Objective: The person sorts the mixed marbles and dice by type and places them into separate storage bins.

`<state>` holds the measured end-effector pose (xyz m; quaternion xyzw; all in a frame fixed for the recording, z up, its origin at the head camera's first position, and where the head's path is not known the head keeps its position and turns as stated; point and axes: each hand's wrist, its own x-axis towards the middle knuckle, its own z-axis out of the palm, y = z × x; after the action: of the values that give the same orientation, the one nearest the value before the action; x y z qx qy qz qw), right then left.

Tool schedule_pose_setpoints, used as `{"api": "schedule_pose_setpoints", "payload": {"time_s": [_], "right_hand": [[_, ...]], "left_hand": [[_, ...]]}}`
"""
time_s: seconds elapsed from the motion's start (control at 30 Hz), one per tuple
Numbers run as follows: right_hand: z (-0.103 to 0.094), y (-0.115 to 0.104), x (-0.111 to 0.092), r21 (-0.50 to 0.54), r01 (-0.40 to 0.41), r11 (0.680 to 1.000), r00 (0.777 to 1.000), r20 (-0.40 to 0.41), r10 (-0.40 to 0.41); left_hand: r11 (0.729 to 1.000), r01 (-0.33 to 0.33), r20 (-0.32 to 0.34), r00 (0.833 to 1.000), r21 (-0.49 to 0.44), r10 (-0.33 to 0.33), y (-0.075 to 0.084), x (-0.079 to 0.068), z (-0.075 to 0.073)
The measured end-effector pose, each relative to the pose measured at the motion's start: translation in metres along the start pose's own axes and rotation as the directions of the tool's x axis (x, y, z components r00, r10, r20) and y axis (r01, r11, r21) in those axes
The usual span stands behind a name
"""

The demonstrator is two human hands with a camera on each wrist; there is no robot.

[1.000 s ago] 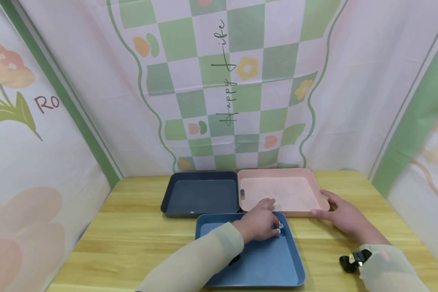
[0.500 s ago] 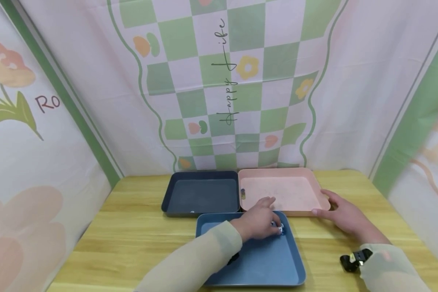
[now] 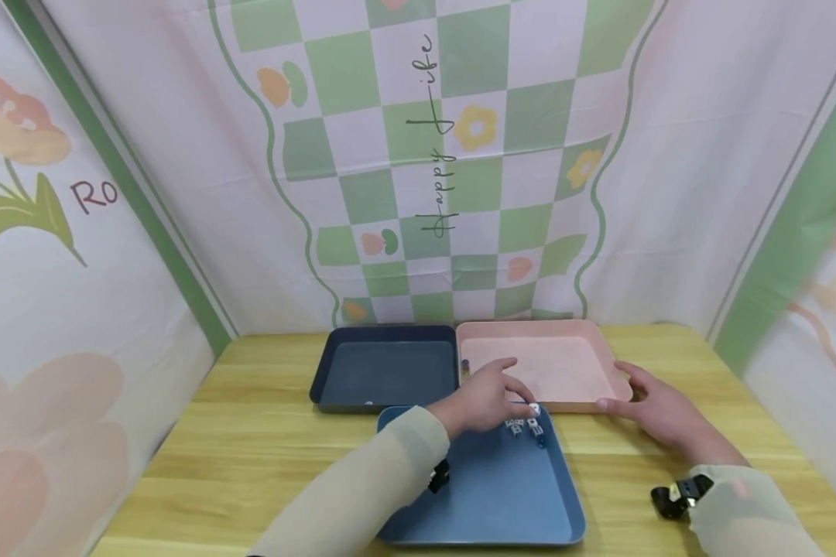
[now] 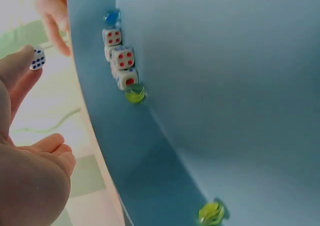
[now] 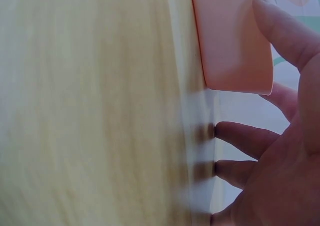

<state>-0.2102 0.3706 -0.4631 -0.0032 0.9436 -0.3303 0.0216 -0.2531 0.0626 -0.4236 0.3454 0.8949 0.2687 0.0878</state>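
Over the far right corner of the blue tray (image 3: 501, 495), my left hand (image 3: 482, 398) pinches a white die (image 4: 37, 58) with blue dots between thumb and finger. Inside that corner lie several white dice (image 4: 123, 57), showing red dots, huddled against the wall. A blue marble (image 4: 112, 17) lies at one end of them and a yellow-green marble (image 4: 135, 93) at the other. My right hand (image 3: 658, 411) holds the near right corner of the pink tray (image 3: 550, 363), thumb on its front side and index finger round the right side. Its other fingertips reach down to the tabletop.
Left of the pink tray stands a dark navy tray (image 3: 390, 367) with a small shiny thing (image 3: 368, 403) near its front wall. Small marbles (image 3: 465, 367) sit at the pink tray's left end. Another yellow-green marble (image 4: 212, 213) lies farther along the blue tray. Fabric (image 3: 418, 178) hangs behind the wooden table (image 3: 237, 464).
My left hand has lifted from the dice cluster, moving back and left with a die in its fingertips, so the other dice now show. The right hand stays at the pink tray's corner.
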Motion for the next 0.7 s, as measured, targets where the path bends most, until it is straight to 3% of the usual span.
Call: {"api": "schedule_pose_setpoints", "payload": {"time_s": [0.17, 0.33, 0.5, 0.7], "right_hand": [[-0.001, 0.0, 0.0, 0.006, -0.007, 1.0, 1.0, 0.0, 0.007], [0.0, 0.002, 0.001, 0.012, -0.024, 1.0, 1.0, 0.009, 0.024], [0.001, 0.004, 0.003, 0.003, -0.02, 1.0, 1.0, 0.009, 0.02], [0.0, 0.003, 0.001, 0.0, -0.014, 1.0, 1.0, 0.005, 0.014]], "left_hand": [[0.991, 0.025, -0.044, 0.999, -0.135, -0.031, -0.011, -0.001, -0.018], [0.954, 0.066, -0.099, 0.99, -0.294, -0.098, -0.032, -0.006, -0.048], [0.892, 0.095, -0.153, 0.972, -0.442, -0.179, -0.063, -0.015, -0.078], [0.782, 0.108, -0.179, 0.946, -0.614, -0.272, -0.096, -0.03, -0.104]]}}
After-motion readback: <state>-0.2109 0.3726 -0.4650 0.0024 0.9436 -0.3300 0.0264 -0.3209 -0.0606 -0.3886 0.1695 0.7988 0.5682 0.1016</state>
